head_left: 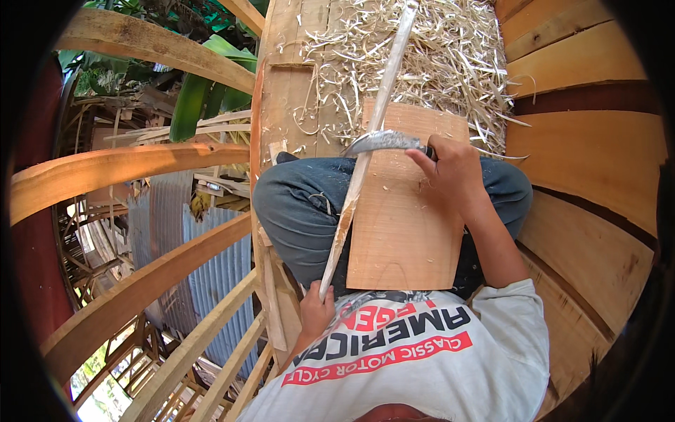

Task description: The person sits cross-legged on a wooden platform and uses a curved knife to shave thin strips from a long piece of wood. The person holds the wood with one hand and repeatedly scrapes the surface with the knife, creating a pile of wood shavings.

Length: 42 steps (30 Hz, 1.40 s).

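A long pale wooden stick (383, 95) slants from my lap up past the far end of a board. My left hand (316, 309) is closed round its near end, close to my shirt. In my right hand (453, 169) is the dark handle of a curved knife (385, 141), its blade reaching left across the stick at about mid-length. The blade is grey and stained. Under both lies a flat wooden board (408, 211) resting on my crossed legs. Rough brown patches show on the stick's lower part.
Curled wood shavings (436, 49) cover the plank floor (288, 91) ahead. A slatted wooden wall (590, 141) rises close on my right. On the left run wooden rails (126, 169), with corrugated metal sheets (221, 260) and green leaves (190, 105) beyond them.
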Each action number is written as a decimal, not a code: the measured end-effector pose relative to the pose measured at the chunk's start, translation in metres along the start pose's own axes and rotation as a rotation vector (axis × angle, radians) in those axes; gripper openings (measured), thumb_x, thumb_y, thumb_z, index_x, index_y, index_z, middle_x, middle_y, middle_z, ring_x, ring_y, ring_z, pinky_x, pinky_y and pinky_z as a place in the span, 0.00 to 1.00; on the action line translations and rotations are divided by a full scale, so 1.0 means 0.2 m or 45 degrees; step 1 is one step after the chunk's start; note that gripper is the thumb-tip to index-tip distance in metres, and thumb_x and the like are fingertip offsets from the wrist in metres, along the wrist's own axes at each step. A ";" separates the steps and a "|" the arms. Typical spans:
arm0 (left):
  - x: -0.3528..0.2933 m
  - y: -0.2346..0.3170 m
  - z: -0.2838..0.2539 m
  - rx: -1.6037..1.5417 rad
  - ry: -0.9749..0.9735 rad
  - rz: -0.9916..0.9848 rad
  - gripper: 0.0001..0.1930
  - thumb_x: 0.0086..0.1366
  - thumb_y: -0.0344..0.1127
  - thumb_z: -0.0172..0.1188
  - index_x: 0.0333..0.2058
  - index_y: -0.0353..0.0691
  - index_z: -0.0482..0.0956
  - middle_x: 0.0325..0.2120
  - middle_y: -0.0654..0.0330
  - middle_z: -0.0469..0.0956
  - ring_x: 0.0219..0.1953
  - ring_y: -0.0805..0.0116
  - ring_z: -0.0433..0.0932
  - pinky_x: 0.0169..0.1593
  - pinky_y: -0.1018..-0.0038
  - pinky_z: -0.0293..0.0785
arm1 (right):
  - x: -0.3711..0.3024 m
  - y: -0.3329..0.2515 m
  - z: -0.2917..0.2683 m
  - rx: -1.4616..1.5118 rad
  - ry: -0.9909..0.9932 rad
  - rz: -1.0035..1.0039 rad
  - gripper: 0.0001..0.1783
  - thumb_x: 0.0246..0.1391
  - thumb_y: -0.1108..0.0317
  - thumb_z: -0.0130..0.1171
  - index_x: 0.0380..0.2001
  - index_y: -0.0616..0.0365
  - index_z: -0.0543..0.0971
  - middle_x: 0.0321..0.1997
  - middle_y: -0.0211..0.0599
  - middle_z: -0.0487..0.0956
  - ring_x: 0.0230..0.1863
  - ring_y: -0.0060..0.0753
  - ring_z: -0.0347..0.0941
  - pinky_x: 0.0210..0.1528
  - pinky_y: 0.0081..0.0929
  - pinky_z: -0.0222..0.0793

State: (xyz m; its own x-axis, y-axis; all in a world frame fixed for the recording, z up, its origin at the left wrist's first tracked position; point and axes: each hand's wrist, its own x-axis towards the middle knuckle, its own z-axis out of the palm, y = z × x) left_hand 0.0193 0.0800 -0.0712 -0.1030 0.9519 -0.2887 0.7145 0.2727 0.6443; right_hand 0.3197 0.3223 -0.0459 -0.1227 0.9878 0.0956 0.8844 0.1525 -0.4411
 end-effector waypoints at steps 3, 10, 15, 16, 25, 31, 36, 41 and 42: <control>0.01 -0.02 0.01 -0.028 0.012 0.012 0.06 0.61 0.32 0.57 0.33 0.37 0.71 0.20 0.43 0.73 0.25 0.41 0.75 0.27 0.58 0.69 | 0.10 0.04 -0.01 -0.031 0.052 0.128 0.30 0.50 0.41 0.58 0.14 0.58 0.72 0.12 0.41 0.72 0.16 0.44 0.71 0.20 0.36 0.66; 0.02 -0.03 0.01 -0.054 0.010 0.022 0.07 0.60 0.32 0.59 0.33 0.36 0.72 0.19 0.44 0.74 0.23 0.43 0.75 0.25 0.60 0.69 | 0.20 0.10 0.04 -0.175 0.164 -0.063 0.32 0.48 0.39 0.59 0.11 0.57 0.69 0.09 0.35 0.67 0.10 0.38 0.65 0.16 0.32 0.62; 0.02 -0.04 0.01 -0.055 0.022 0.040 0.08 0.59 0.33 0.60 0.33 0.36 0.72 0.19 0.44 0.74 0.23 0.44 0.76 0.25 0.61 0.70 | 0.28 0.13 0.07 -0.218 0.239 -0.161 0.34 0.46 0.35 0.58 0.09 0.56 0.66 0.07 0.34 0.65 0.09 0.36 0.63 0.14 0.31 0.61; 0.02 -0.04 0.01 -0.051 0.023 0.037 0.08 0.59 0.33 0.60 0.33 0.36 0.72 0.18 0.44 0.74 0.22 0.45 0.76 0.24 0.61 0.70 | 0.30 0.14 0.08 -0.243 0.257 -0.185 0.35 0.46 0.35 0.58 0.09 0.55 0.66 0.07 0.34 0.64 0.09 0.35 0.63 0.14 0.31 0.60; 0.04 -0.03 0.01 -0.057 0.032 0.014 0.08 0.59 0.33 0.60 0.32 0.36 0.72 0.18 0.45 0.74 0.22 0.46 0.76 0.24 0.61 0.70 | 0.43 0.16 0.06 -0.309 0.178 -0.030 0.35 0.47 0.33 0.55 0.13 0.57 0.69 0.08 0.37 0.66 0.13 0.40 0.67 0.17 0.34 0.62; 0.02 -0.05 0.02 -0.050 0.034 0.030 0.08 0.59 0.32 0.60 0.33 0.36 0.71 0.18 0.46 0.74 0.21 0.46 0.76 0.24 0.61 0.70 | 0.60 0.32 0.00 -0.140 0.310 0.254 0.43 0.50 0.26 0.44 0.11 0.61 0.73 0.08 0.38 0.68 0.12 0.38 0.68 0.19 0.32 0.65; 0.02 -0.05 0.02 -0.026 0.032 -0.006 0.09 0.58 0.32 0.61 0.33 0.37 0.71 0.18 0.46 0.74 0.21 0.46 0.76 0.24 0.61 0.70 | 0.64 0.36 -0.08 0.121 0.340 0.393 0.41 0.53 0.31 0.47 0.14 0.65 0.75 0.09 0.42 0.69 0.15 0.39 0.68 0.21 0.35 0.62; 0.00 -0.07 0.04 -0.045 0.066 0.035 0.09 0.58 0.32 0.61 0.34 0.37 0.71 0.18 0.46 0.74 0.21 0.46 0.77 0.24 0.61 0.70 | 0.29 0.09 -0.04 0.125 0.057 0.058 0.32 0.51 0.40 0.57 0.13 0.61 0.74 0.08 0.39 0.67 0.10 0.37 0.64 0.16 0.33 0.58; 0.01 -0.07 0.03 -0.046 0.050 0.026 0.09 0.58 0.32 0.61 0.34 0.37 0.71 0.18 0.46 0.74 0.21 0.46 0.77 0.24 0.61 0.70 | 0.21 0.03 -0.03 0.181 -0.030 0.008 0.31 0.49 0.41 0.60 0.13 0.60 0.74 0.09 0.40 0.69 0.11 0.41 0.67 0.17 0.33 0.61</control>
State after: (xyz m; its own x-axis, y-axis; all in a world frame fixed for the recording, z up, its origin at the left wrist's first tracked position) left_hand 0.0132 0.0761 -0.0855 -0.1159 0.9619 -0.2476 0.6913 0.2571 0.6752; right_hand 0.3218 0.3645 -0.0398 -0.1295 0.9889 0.0725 0.8126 0.1478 -0.5638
